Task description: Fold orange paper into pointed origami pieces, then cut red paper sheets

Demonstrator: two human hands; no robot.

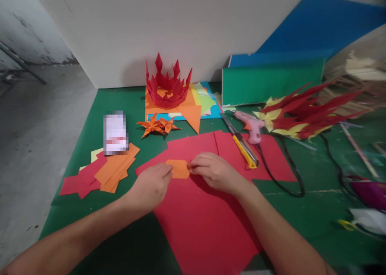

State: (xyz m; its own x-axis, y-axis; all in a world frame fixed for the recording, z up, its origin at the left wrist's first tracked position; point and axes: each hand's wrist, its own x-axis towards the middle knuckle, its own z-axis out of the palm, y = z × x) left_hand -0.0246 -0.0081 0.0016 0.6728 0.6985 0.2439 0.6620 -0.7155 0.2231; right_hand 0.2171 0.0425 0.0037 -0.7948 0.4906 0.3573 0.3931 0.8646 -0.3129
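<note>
A small orange piece of paper with angled corners lies over large red paper sheets. My left hand pinches its left end, fingers closed. At the opposite end, the closed fingertips of my right hand grip the paper's right edge; the exact fold there is hidden by the fingers. Just beyond, two folded orange paper flowers rest on the green table. Loose orange paper strips and red paper strips are piled to the left of my left hand.
A red folded-paper crown stands on coloured sheets at the back. Right of my hands lie a yellow utility knife and a pink glue gun with a black cord. Red-and-yellow paper pieces spread farther right. A blurred phone lies left.
</note>
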